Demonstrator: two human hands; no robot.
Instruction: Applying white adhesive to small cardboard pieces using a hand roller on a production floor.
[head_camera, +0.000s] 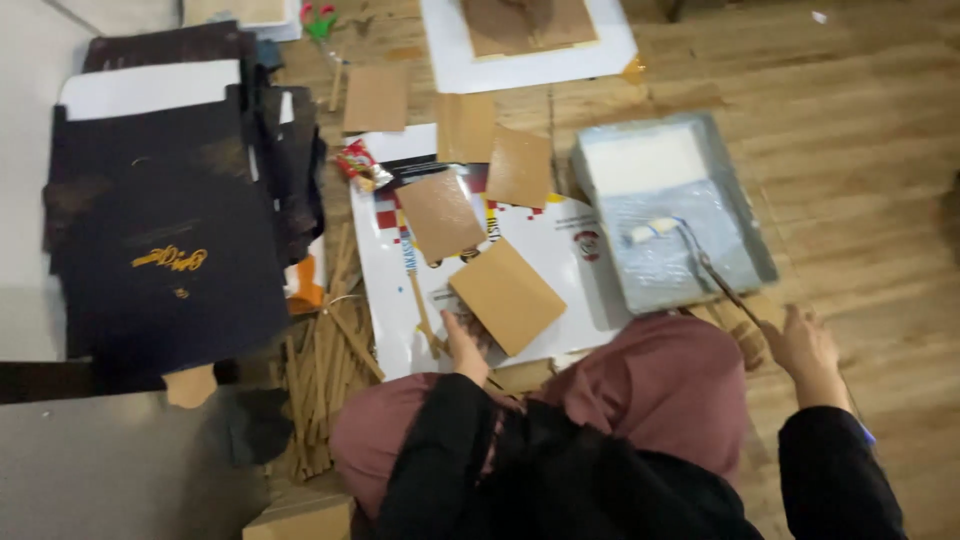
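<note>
The person sits on the wooden floor (860, 150). The left hand (463, 348) rests at the near corner of a tan cardboard square (507, 296), fingers (452, 325) together and pressed on its edge; the square lies just ahead of them on a white printed sheet (590, 285). The right hand (803, 345) closes around the thin handle of a small roller (655, 229), whose head sits forward and inward of those fingers in a grey tray (745, 215) (the tray appears to hold white glue). More tan squares (520, 165) lie beyond the left fingers.

Risks, as judged: the roller could drip across the sheet when lifted; the square could slide, being pinned only at one corner; the loose strips (325, 385) near the left fingers could stick to wet glue.
</note>
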